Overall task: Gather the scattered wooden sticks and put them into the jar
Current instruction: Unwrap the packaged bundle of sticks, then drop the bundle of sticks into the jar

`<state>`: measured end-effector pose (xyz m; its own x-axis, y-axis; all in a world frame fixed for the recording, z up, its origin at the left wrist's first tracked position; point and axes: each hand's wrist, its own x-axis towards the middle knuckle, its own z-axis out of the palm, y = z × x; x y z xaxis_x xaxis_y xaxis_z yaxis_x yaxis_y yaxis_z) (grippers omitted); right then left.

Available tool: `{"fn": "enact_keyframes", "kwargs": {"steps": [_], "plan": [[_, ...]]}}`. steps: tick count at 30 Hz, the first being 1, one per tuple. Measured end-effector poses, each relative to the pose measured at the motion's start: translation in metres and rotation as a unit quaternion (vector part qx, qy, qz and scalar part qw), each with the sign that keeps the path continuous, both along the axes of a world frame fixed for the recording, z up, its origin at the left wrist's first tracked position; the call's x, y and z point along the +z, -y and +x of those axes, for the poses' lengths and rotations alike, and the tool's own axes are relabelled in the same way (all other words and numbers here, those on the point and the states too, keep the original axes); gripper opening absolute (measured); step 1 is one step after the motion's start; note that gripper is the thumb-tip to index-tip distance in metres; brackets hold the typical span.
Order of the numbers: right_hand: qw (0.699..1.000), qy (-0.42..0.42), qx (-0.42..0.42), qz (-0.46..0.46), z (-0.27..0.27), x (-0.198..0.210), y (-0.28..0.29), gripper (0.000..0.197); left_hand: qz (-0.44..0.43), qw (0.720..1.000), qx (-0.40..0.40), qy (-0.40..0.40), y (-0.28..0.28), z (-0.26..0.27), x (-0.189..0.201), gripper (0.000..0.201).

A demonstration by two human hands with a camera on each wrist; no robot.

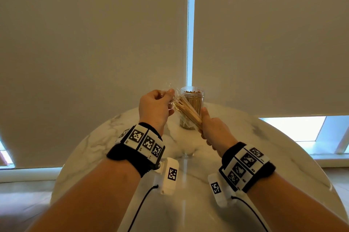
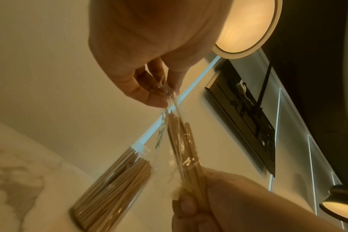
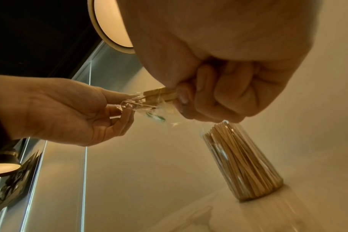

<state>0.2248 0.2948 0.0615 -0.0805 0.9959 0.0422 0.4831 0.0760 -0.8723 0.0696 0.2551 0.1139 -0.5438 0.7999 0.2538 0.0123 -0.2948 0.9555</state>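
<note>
- Right hand (image 1: 211, 127) fingers (image 3: 205, 95) curl tight round the pale wooden sticks' (image 1: 187, 111) near end.
- Left hand (image 1: 154, 107) pinches their crinkled clear wrapper (image 2: 169, 94) at the far end.
- Clear plastic jar (image 1: 192, 99) of sticks stands just beyond both hands.

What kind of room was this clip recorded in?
Probably a home or apartment room, not a workshop: a round marble-look table by a window with roller blinds drawn down, and round ceiling lights overhead.

jar (image 1: 192, 108): stood on the table (image 1: 98, 148), far side, behind both hands
loose sticks (image 1: 186, 111): between the hands, before the jar
more sticks: in the jar
</note>
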Motion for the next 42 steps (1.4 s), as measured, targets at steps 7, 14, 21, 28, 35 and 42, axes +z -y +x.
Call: {"fn": "enact_keyframes", "kwargs": {"steps": [7,14,21,28,35,42], "plan": [[0.999,0.037,0.006,0.006,0.010,0.007,-0.002,0.073,-0.003,1.000,0.002,0.028,0.001,0.000,0.001,0.027],[0.990,0.124,-0.034,0.050,0.026,-0.002,-0.014,0.078,0.009,0.995,0.050,0.091,-0.001,-0.015,0.001,0.024],[0.990,0.131,-0.043,0.005,0.039,-0.006,-0.016,0.073,-0.017,0.989,0.043,0.142,-0.006,-0.036,-0.009,0.023],[0.986,0.157,-0.036,-0.054,0.057,0.003,-0.014,0.065,-0.081,0.976,0.090,0.179,-0.013,-0.058,-0.026,0.022],[0.991,0.100,-0.030,-0.085,0.062,0.008,-0.016,0.062,-0.275,0.946,0.162,0.058,-0.020,-0.092,-0.050,0.068],[0.993,0.084,0.028,-0.079,0.024,0.008,-0.014,0.062,-0.057,0.997,0.047,0.018,-0.018,-0.043,-0.017,0.029]]}}
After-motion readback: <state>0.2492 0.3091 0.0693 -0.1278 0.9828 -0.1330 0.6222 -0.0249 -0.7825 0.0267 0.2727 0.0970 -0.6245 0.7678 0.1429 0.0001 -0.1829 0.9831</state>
